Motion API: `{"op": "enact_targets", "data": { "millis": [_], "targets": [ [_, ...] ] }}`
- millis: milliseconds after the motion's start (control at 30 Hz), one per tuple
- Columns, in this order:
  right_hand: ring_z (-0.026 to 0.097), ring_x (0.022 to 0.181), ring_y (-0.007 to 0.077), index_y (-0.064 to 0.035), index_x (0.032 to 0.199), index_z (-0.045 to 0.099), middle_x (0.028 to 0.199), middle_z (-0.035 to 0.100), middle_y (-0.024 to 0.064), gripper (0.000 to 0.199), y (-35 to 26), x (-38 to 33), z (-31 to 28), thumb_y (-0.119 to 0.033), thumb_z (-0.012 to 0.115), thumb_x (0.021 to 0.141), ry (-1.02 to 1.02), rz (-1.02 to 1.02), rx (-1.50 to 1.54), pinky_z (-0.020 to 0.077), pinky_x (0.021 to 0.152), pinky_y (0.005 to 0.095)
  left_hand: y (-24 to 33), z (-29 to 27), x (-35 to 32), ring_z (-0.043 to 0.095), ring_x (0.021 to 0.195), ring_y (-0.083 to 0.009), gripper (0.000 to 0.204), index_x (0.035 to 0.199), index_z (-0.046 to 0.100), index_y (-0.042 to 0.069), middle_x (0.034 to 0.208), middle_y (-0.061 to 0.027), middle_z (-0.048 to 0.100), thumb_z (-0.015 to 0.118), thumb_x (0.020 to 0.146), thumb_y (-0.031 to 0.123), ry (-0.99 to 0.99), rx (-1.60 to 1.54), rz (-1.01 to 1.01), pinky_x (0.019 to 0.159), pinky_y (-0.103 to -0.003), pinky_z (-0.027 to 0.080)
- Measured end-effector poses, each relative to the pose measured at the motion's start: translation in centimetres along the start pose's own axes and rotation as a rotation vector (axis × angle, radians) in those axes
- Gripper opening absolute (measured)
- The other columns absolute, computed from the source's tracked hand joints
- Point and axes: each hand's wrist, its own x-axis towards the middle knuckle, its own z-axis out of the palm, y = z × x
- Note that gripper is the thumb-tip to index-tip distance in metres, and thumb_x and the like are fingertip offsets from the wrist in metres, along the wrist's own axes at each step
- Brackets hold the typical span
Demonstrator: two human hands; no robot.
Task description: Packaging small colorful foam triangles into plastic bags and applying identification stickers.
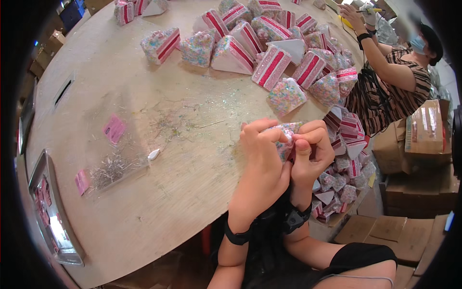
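Both my hands are at the table's near right edge, round one fake cake slice (pixel 289 129) covered in pastel sprinkles. My left hand (pixel 260 166) curls over it from the left, fingers bent on its top. From the right, my right hand (pixel 310 156) closes on it, with bent fingers and the thumb raised against them. Whether a small piece is pinched between those fingertips is hidden. My hands cover most of the slice's near side. Just beyond lies another sprinkled cake slice (pixel 287 96), in front of a heap of pink-and-white slices (pixel 272 67) with red stripes.
Left on the table are a pile of thin silver pins (pixel 113 169), pink cards (pixel 114 128), a small white nozzle-like tip (pixel 153 154) and a metal tray (pixel 57 216). More slices fill a box (pixel 337 192) at my right. A masked co-worker (pixel 399 72) works beyond cardboard boxes (pixel 423 139).
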Motion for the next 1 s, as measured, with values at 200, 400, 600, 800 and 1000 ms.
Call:
{"op": "enact_targets", "data": {
  "millis": [200,400,600,800,1000],
  "targets": [
    [0.048,0.062,0.0068,0.0019,0.085,0.07,0.078,0.058,0.0035,0.01,-0.5,1.3,0.5,-0.006,0.076,0.082,-0.117,-0.052,-0.186,0.0335,0.052,0.0191,-0.8,-0.1,-0.2,0.048,0.113,-0.0366,0.052,0.116,0.04,0.002,0.116,-0.021,0.044,0.065,0.072,-0.01,0.007,0.017,-0.085,0.097,-0.044,0.04],
    [0.051,0.065,0.0053,0.0022,0.087,0.068,0.077,0.061,0.0018,0.007,2.3,-1.5,-1.7,-0.004,0.072,0.086,-0.194,0.316,0.029,0.0384,0.059,0.0209,-0.9,3.7,-4.4,0.045,0.106,-0.0377,0.052,0.113,0.044,0.001,0.111,-0.0185,0.046,0.069,0.068,-0.001,0.002,-0.102,-0.458,0.092,-0.047,0.038],
    [0.051,0.066,0.0061,0.0018,0.088,0.066,0.078,0.059,0.0024,0.01,3.2,0.7,-0.6,-0.007,0.07,0.087,-0.254,0.33,0.034,0.0393,0.059,0.0221,-1.7,3.7,-2.7,0.046,0.107,-0.0358,0.053,0.115,0.043,0.001,0.112,-0.0187,0.045,0.069,0.07,-0.002,0.106,-0.175,-0.453,0.093,-0.046,0.038],
    [0.051,0.067,0.0069,0.0013,0.089,0.064,0.079,0.058,0.003,0.012,4.7,0.4,1.0,-0.01,0.069,0.088,-0.238,0.373,0.157,0.0402,0.059,0.0232,-3.4,2.9,-2.3,0.047,0.108,-0.0338,0.053,0.117,0.041,0.001,0.114,-0.0188,0.045,0.069,0.071,-0.002,0.156,-0.115,-0.434,0.094,-0.045,0.039],
    [0.051,0.068,0.0077,0.0009,0.091,0.062,0.08,0.057,0.0036,0.015,5.3,0.3,2.0,-0.013,0.068,0.089,-0.203,0.377,0.253,0.041,0.059,0.0244,-4.4,2.2,-1.3,0.048,0.109,-0.0318,0.054,0.119,0.04,0.001,0.116,-0.0189,0.045,0.069,0.073,-0.002,0.192,-0.089,-0.376,0.095,-0.043,0.039]
  ]
}}
